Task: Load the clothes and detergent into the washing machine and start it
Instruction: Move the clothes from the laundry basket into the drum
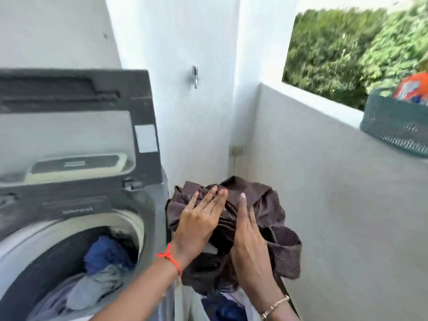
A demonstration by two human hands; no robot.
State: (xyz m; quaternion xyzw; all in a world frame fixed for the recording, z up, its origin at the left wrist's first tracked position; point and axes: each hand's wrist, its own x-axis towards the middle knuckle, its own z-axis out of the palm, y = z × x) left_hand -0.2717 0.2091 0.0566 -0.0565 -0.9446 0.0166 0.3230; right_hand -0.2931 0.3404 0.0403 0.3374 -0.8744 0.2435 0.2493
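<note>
Right of the washing machine (148, 205), a dark brown bundle of clothes (273, 209) is up in the air between my hands. My left hand (199, 225), red thread at the wrist, lies flat on the bundle's left side with straight fingers. My right hand (250, 246), with a bracelet, presses its right side, fingers straight too. The machine's lid (69, 135) stands raised. In the drum lie blue and grey clothes (104, 258). An orange detergent pack (412, 89) sits in a green basket (393, 128) on the ledge at the far right.
More clothes (222, 306), white and blue, lie under the bundle at the bottom edge. A metal tap (195, 76) sticks out of the white wall behind. A low grey wall (324, 181) runs along the right, with green bushes beyond it.
</note>
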